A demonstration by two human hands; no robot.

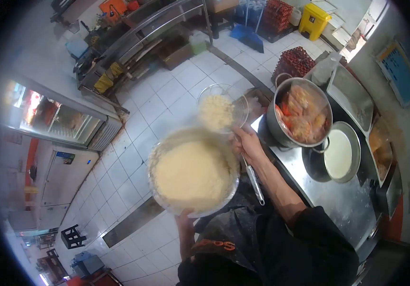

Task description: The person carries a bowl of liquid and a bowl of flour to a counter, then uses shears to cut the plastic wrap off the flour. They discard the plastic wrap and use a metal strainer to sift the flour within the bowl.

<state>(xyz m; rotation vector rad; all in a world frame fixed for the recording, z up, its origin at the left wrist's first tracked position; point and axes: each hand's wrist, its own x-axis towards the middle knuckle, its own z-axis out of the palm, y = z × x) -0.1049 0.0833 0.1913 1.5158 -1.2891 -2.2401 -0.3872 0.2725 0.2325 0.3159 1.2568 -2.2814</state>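
The right grip (248,144) is closed round the neck of a strainer (241,113), with the metal handle (254,185) running back under the palm toward the body. The left grip (184,223) has the near rim of a big metal bowl (152,183), thumb at the edge; its other fingers are hidden, so how tightly they curl cannot be told. The bowl sits in front of the person's dark apron (224,229), over the tiled floor (162,90), and pale flour (190,176) fills much of it. The strainer is at the bowl's far edge, carrying pale lumps (216,110); whether the two touch cannot be told. To the right of the bowl is a metal desk (343,205), where a deep pot (281,132) holds reddish pieces of what looks like meat. Just beside the pot is a pan (358,148) of creamy white liquid, with a metal tray (363,112) behind it. Farther out, red egg trays (294,63) are stacked near the pot, beyond them a blue dustpan (247,37) and a yellow bin (314,22). Off left are a lit glass-door fridge (57,114) and a dark stool (73,237) on the floor.
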